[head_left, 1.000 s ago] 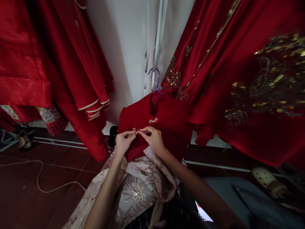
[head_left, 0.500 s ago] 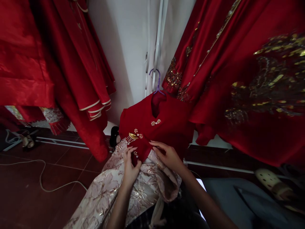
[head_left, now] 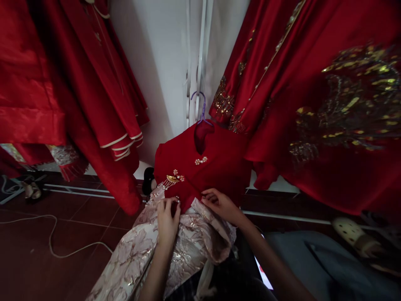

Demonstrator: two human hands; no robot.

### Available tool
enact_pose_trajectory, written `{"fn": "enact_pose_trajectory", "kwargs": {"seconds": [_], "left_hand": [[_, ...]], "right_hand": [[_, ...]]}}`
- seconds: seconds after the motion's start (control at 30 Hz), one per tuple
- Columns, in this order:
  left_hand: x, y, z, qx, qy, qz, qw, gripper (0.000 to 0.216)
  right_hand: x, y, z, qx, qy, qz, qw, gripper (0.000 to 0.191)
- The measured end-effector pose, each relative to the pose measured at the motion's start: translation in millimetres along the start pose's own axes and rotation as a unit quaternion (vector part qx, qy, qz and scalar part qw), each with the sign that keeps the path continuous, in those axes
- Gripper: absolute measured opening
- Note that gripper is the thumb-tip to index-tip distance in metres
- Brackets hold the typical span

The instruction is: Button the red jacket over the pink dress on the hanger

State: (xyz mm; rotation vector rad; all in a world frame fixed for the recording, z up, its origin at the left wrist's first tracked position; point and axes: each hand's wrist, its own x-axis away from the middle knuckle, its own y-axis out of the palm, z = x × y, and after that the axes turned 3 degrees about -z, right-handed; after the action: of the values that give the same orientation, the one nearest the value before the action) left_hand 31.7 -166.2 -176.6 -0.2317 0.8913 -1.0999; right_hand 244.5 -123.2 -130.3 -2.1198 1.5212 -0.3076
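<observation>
A red garment (head_left: 224,144) with pearl flower fasteners hangs on a purple hanger (head_left: 203,109) in front of me. Its lower part, a pale pink brocade skirt (head_left: 140,242) with gold thread, spreads toward my lap. My left hand (head_left: 168,217) is closed at the waist, thumb and finger pinching a small pearl fastener (head_left: 178,200). To its right, my right hand (head_left: 222,205) pinches the red cloth just above the folded brocade; a tiny pale spot shows at its fingertips. A gold fan-shaped ornament (head_left: 172,179) with bead strands lies above my left hand.
Red garments hang at left (head_left: 90,83) and right (head_left: 282,108), the right ones with gold sequins. White rack bars (head_left: 200,54) stand behind. A cable (head_left: 52,234) crosses the tiled floor. A lit screen (head_left: 264,274), a grey surface (head_left: 294,255) and a clog (head_left: 346,231) are at lower right.
My left hand has gone from spread fingers beside the pearl fastener to pinching it. My right fingers have drawn together on the red cloth. The view has shifted slightly.
</observation>
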Motion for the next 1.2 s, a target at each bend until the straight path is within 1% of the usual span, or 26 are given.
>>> {"fn": "enact_pose_trajectory", "kwargs": {"seconds": [0.07, 0.1, 0.2, 0.27, 0.33, 0.43, 0.47, 0.53, 0.57, 0.63, 0.7, 0.77, 0.8, 0.87, 1.0, 1.07, 1.2], "left_hand": [[-6, -1, 1, -0.012, 0.010, -0.035, 0.999, 0.014], [-9, -1, 2, -0.018, 0.012, -0.050, 0.999, 0.014], [-14, -3, 5, -0.030, 0.007, -0.074, 0.997, 0.012], [-15, -5, 8, -0.038, 0.007, -0.078, 0.996, 0.014], [-15, -6, 11, -0.040, 0.012, -0.081, 0.996, 0.016], [-17, -7, 14, -0.018, 0.019, -0.079, 0.997, 0.014], [-19, -6, 15, -0.005, 0.020, -0.071, 0.997, 0.013], [-21, -4, 16, 0.026, 0.016, -0.047, 0.998, 0.011], [-22, -3, 17, 0.047, 0.010, -0.030, 0.998, 0.011], [-22, 2, 16, 0.098, -0.011, 0.005, 0.995, 0.012], [-20, 6, 16, 0.144, -0.031, 0.029, 0.989, 0.014], [-17, 9, 15, 0.167, -0.041, 0.033, 0.985, 0.016], [-16, 10, 14, 0.171, -0.043, 0.032, 0.984, 0.016], [-14, 12, 14, 0.178, -0.051, 0.036, 0.982, 0.018], [-14, 12, 14, 0.192, -0.068, 0.057, 0.977, 0.018], [-15, 12, 14, 0.188, -0.065, 0.058, 0.978, 0.018], [-13, 9, 15, 0.173, -0.055, 0.058, 0.982, 0.018]], "right_hand": [[1, 2, -3, 0.016, 0.005, -0.008, 1.000, 0.026], [2, 2, -6, 0.043, 0.009, 0.006, 0.999, 0.023], [3, -5, -16, 0.138, 0.005, 0.082, 0.987, 0.013], [4, -14, -28, 0.138, -0.001, 0.113, 0.984, 0.011], [3, -24, -45, 0.076, 0.013, 0.114, 0.990, 0.015], [1, -29, -76, -0.070, 0.020, 0.053, 0.996, 0.028], [-1, -26, -85, -0.115, 0.011, 0.030, 0.993, 0.030], [-6, -9, -93, -0.188, -0.004, 0.015, 0.982, 0.031], [-10, 3, -91, -0.217, -0.002, 0.014, 0.976, 0.030], [-20, 32, -78, -0.272, 0.007, 0.032, 0.962, 0.032], [-31, 58, -57, -0.308, 0.019, 0.082, 0.948, 0.034], [-39, 76, -37, -0.327, 0.027, 0.133, 0.935, 0.036], [-42, 81, -30, -0.335, 0.030, 0.140, 0.931, 0.036], [-44, 82, -21, -0.347, 0.033, 0.129, 0.928, 0.036], [-40, 76, -20, -0.346, 0.031, 0.105, 0.932, 0.036], [-38, 77, -20, -0.331, 0.025, 0.100, 0.938, 0.036], [-36, 79, -19, -0.290, -0.009, 0.097, 0.952, 0.034]]}}
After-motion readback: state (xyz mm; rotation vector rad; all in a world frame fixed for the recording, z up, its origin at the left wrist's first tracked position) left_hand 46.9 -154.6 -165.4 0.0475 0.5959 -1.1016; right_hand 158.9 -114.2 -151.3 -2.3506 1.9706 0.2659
